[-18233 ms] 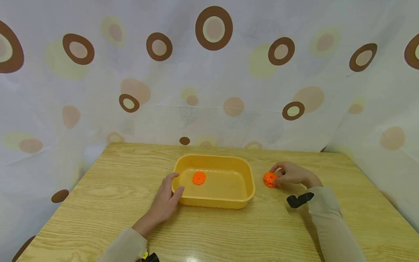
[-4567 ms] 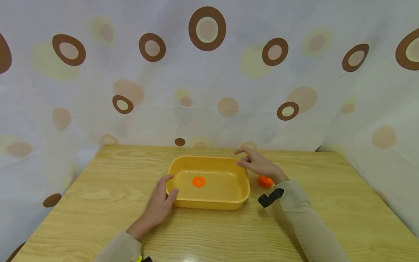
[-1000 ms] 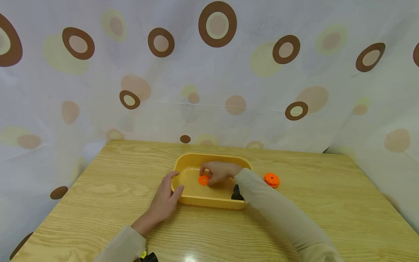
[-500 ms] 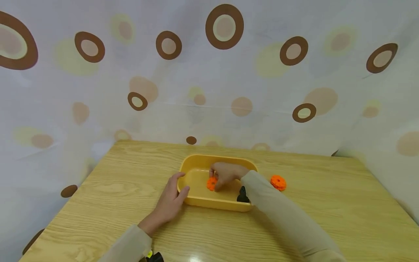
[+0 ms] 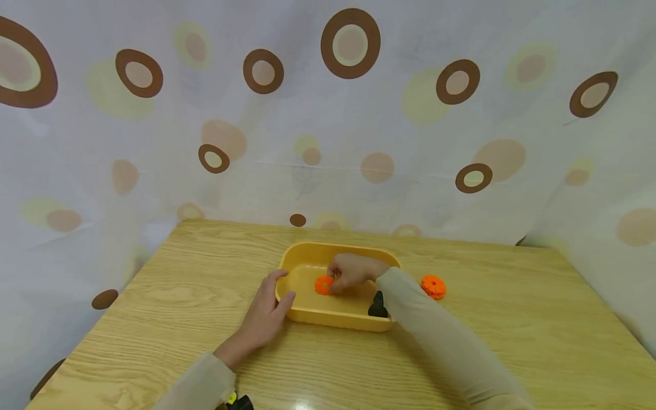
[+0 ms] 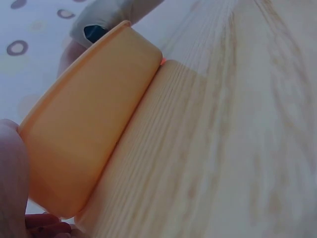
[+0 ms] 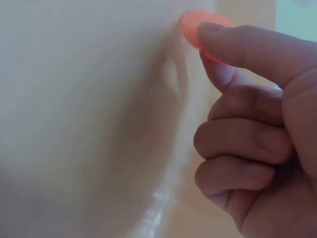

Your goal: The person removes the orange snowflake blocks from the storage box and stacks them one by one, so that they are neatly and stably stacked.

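My left hand (image 5: 267, 310) grips the left end of a yellow plastic basin (image 5: 338, 320), thumb near the front rim and fingers around the end. In the left wrist view, the basin's side wall (image 6: 99, 109) stands on the wood, with curled fingertips (image 6: 47, 225) low at its near end. Inside the basin is my right hand (image 5: 353, 269), pinching an orange notched disc (image 5: 322, 285) between thumb and forefinger. The right wrist view shows that disc (image 7: 193, 27) partly covered by the thumb, the other fingers folded into the palm. Right of the basin lies a small stack of similar orange discs (image 5: 433, 286).
A wood-grain table (image 5: 512, 330) carries everything. Behind it hangs a pale curtain (image 5: 287, 125) with brown and yellow circles. A black wrist device (image 5: 378, 306) on the right sleeve overlaps the basin's front right corner.
Earlier my right hand was at the disc stack, then over the basin's right rim. Within the last second, inside the basin, it has tilted the disc up and shifted it slightly. My left hand stays put.
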`<state>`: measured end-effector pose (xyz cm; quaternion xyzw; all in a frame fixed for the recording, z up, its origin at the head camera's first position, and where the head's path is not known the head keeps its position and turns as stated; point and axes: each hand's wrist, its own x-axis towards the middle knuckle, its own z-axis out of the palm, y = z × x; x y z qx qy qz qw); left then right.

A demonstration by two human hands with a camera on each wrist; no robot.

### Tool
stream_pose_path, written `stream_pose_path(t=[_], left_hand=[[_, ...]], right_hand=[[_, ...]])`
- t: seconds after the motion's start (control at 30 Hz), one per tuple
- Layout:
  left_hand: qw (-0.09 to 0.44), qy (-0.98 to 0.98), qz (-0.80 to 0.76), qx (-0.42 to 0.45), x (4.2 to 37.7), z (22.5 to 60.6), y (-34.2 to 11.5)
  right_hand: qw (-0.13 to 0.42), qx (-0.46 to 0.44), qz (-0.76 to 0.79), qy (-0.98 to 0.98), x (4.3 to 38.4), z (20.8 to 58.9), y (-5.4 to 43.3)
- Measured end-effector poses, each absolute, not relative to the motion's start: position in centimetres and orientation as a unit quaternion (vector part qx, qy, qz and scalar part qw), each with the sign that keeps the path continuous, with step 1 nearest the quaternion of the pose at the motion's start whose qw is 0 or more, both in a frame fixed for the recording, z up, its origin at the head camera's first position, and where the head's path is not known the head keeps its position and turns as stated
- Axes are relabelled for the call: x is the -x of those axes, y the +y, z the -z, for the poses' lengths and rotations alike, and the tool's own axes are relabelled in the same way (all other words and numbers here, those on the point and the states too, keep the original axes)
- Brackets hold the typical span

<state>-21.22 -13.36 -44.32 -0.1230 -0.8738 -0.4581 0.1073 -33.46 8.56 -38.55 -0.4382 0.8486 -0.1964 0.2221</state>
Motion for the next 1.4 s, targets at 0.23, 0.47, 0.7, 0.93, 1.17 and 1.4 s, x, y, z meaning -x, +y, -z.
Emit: stream_pose_path(t=[0.23,0.47,0.7,0.93,1.17,1.4], left_hand=[[0.110,-0.875,0.455,0.123,21.3,44.2,-13.5],[0.110,-0.875,0.454,0.127,21.3,44.1,-13.6],[0.112,-0.877,0.450,0.126,21.4,44.1,-13.6],[0.121,-0.882,0.439,0.125,21.1,44.2,-13.6],[0.123,-0.878,0.444,0.129,21.0,44.4,-13.3],[0.117,-0.880,0.443,0.127,21.1,44.4,-13.3]], right_hand=[[0.198,0.422,0.241,0.851,33.9,38.5,8.6],[0.182,0.403,0.271,0.855,34.2,38.3,8.8],[0.155,0.401,0.267,0.862,34.4,37.7,8.9],[0.136,0.380,0.311,0.861,34.6,37.4,9.8],[0.115,0.380,0.333,0.855,34.8,37.3,11.8],[0.103,0.366,0.334,0.863,34.1,36.5,13.2]])
